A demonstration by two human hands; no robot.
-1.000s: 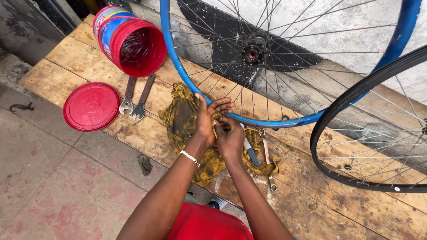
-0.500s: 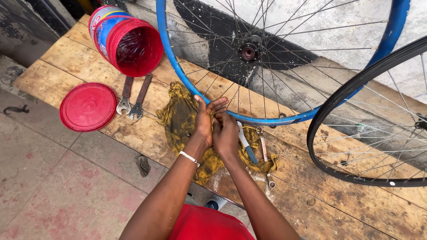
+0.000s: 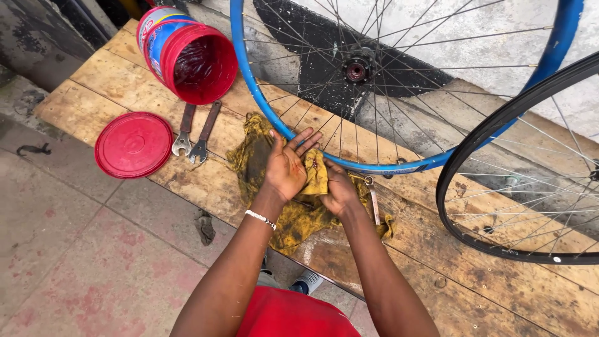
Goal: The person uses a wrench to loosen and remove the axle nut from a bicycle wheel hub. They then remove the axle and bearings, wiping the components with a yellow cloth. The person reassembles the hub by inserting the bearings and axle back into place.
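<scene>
My left hand point(image 3: 287, 165) is turned palm up with its fingers spread, resting over a dirty yellow rag point(image 3: 299, 215) that lies on the wooden bench point(image 3: 75, 106). A bracelet is on that wrist. My right hand point(image 3: 340, 190) grips a bunched part of the rag and presses it against the left palm. Just beyond my fingers stands a blue-rimmed spoked bicycle wheel point(image 3: 249, 75), its lower rim on the bench.
A red plastic tub point(image 3: 187, 56) lies on its side at the back left, its red lid point(image 3: 133, 145) flat beside two wrenches point(image 3: 193, 134). A black-rimmed wheel point(image 3: 474, 156) leans at the right. A small tool point(image 3: 372, 200) lies by the rag.
My hands were clasped together over the rag. The left hand has opened palm up, and the right hand now holds the rag against it.
</scene>
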